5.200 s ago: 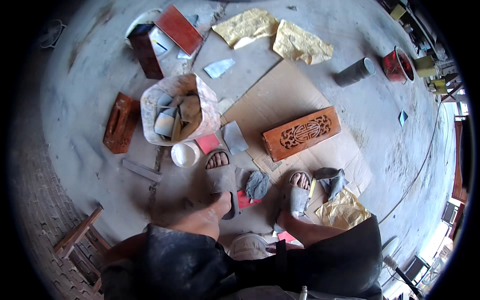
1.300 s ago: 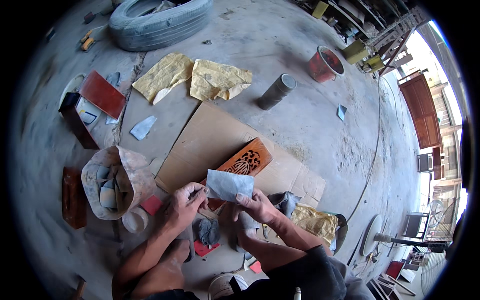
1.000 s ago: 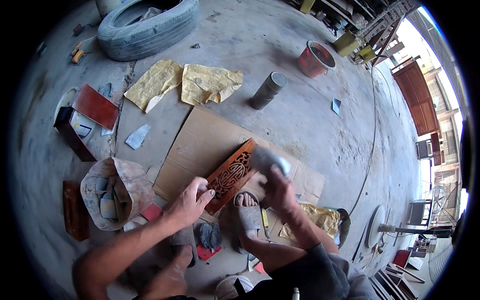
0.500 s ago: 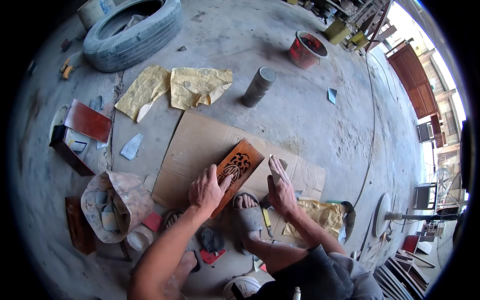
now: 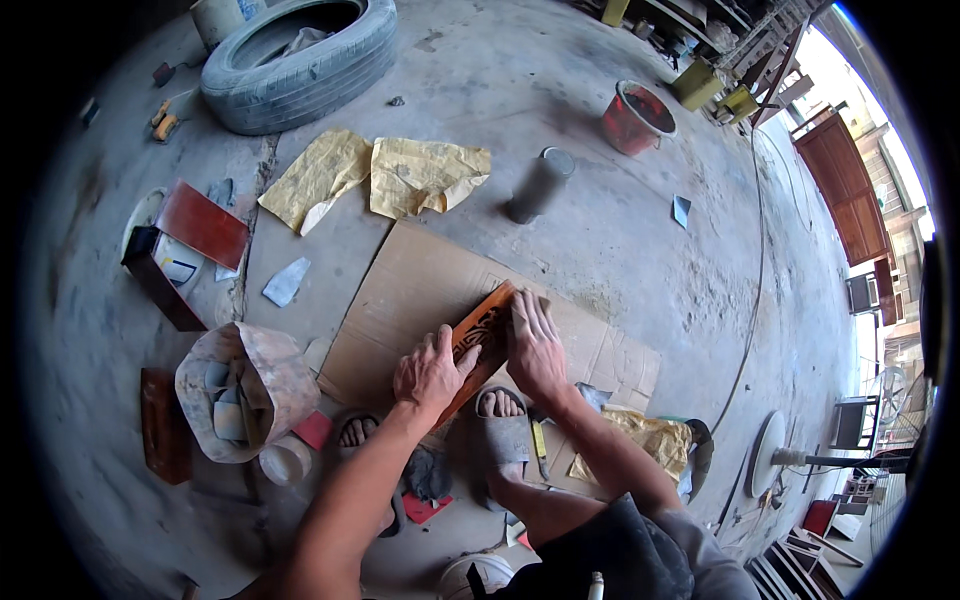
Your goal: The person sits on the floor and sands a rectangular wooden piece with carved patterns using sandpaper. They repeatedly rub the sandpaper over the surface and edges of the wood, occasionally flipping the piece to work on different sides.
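The left hand pinches the carved wooden panel by its left side, thumb on the fretwork. The right hand presses flat along the opposite side, fingers straight. The panel is slanted over the cardboard sheet's near edge, beside the slipper.
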